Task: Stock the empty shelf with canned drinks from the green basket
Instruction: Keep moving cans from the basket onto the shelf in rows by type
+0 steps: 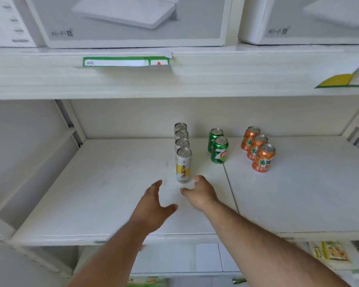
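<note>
White shelving fills our view, and both our arms reach over the middle shelf, a bare white board with a seam running front to back right of centre.

Our left hand hovers with fingers straight and thumb spread wide, holding nothing. Our right hand sits just beside it, fingers loosely curled and apart, also holding nothing. Between and just beyond the two hands stands the front silver-and-yellow can, upright, close to our right fingertips; whether they touch its base we cannot tell.

That can heads a row of four tall slim cans lined up one behind another toward the back wall. To the right, well apart from our hands, two green cans stand one behind the other, and farther right three orange cans form a slanted row. All stand upright. The green basket is out of sight.

Above, the upper shelf edge carries a green-bordered price label and, at far right, a yellow-and-green tag. Large white boxes marked Wi-Fi sit on that upper shelf. Below the middle shelf, at lower right, lie blurred printed packets. Nothing stands between our hands and the front can.
</note>
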Demonstrator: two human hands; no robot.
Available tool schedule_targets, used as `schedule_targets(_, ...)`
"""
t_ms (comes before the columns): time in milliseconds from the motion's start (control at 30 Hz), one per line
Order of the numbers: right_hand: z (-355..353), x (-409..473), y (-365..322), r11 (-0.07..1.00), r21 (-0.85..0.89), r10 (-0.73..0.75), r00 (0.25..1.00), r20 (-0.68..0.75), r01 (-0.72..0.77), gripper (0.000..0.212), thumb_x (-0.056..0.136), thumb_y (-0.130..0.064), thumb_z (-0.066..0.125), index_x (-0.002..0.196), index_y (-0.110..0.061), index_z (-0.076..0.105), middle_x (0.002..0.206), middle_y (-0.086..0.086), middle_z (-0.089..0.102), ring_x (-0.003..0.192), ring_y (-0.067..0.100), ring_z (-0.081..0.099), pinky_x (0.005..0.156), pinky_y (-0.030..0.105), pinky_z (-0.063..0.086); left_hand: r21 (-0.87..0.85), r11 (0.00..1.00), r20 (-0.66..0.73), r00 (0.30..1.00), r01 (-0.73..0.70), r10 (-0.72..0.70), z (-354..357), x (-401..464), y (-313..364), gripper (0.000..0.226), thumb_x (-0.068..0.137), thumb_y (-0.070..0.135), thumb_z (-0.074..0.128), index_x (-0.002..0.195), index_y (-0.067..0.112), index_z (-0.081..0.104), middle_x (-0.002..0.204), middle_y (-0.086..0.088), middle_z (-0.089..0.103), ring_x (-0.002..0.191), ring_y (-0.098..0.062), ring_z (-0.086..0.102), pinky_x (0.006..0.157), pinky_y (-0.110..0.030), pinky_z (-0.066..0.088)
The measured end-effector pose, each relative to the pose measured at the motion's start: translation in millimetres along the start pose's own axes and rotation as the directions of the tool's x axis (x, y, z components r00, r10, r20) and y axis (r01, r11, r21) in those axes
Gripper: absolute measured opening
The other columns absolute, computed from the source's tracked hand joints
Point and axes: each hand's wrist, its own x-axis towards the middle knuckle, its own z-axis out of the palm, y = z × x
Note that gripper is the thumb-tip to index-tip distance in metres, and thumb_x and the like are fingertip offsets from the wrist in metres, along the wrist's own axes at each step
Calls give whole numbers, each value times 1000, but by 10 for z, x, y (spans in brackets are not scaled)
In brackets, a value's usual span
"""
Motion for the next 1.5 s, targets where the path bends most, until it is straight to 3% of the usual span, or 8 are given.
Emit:
schedule_targets(167, -19, -641, 39, 997, -54, -49, 997, 65, 53, 83, 91, -51, 69, 159, -19, 33, 160, 3, 44, 142, 22, 48, 111, 31, 41, 2, 1000, 33, 999, -8, 8, -161, -451, -130, 101, 75, 53, 77, 155, 31, 20, 157, 5, 32, 140, -12, 39, 110, -33, 39)
schedule_targets(367, 52, -1264, 111, 968, -196, -130, 980, 150, 159, 84, 92, -53, 69, 160, -22, 32, 164, 0, 38, 147, 21, 42, 115, 31, 38, 37, 998, 63, 997, 43, -45, -337, -1030, -249, 100, 76, 50, 78, 156, 28, 22, 157, 2, 32, 138, -16, 41, 97, -26, 41)
schedule_targets(500, 292, -1545, 213, 950, -212, -174, 951, 254, 230, 85, 89, -51, 74, 158, -19, 35, 163, 0, 39, 147, 20, 43, 118, 37, 38, 23, 987, 40, 987, 157, -158, -524, -1466, -529, 99, 76, 45, 81, 155, 23, 26, 154, -3, 38, 135, -21, 44, 104, -34, 44)
schedule_targets(667, 674, -1864, 519, 956, -156, -177, 912, 371, 249, 81, 88, -48, 76, 155, -22, 40, 159, -1, 45, 141, 17, 48, 115, 38, 42, 46, 929, -38, 930, 366, -365, -582, -2101, -988, 94, 77, 45, 81, 151, 23, 29, 148, -1, 47, 124, -21, 54, 92, -32, 48)
schedule_targets(900, 1007, -2274, 1263, 984, -146, -15, 866, 499, 101, 83, 89, -46, 76, 155, -14, 38, 159, 4, 46, 141, 20, 49, 115, 36, 41, 106, 838, 37, 840, 535, -541, -124, -2977, -1332, 96, 78, 42, 81, 155, 22, 26, 149, -4, 45, 104, -15, 54, 79, -28, 47)
schedule_targets(1067, 1161, -2408, 1490, 985, -173, 94, 848, 522, -3, 77, 95, -39, 72, 156, -9, 36, 159, 11, 45, 143, 25, 48, 109, 28, 36, 81, 805, 62, 804, 587, -592, 9, -3311, -1623, 103, 73, 44, 83, 155, 24, 24, 155, 0, 39, 133, -21, 47, 100, -32, 44)
schedule_targets(1267, 1552, -2438, 1483, 978, -185, 175, 842, 511, -91, 75, 94, -39, 74, 154, -9, 40, 154, 10, 50, 138, 25, 52, 107, 30, 40, 33, 798, 122, 790, 601, -600, -55, -3370, -2059, 106, 71, 46, 84, 155, 25, 23, 157, 0, 37, 137, -22, 45, 107, -35, 41)
schedule_targets(1500, 2555, -2483, 1486, 919, -285, 376, 821, 430, -272, 67, 92, -38, 76, 146, -7, 50, 135, 7, 62, 125, 26, 59, 106, 35, 47, 55, 813, 257, 778, 580, -573, -248, -3149, -2995, 99, 77, 40, 80, 155, 20, 24, 149, 1, 44, 126, -17, 51, 94, -22, 43)
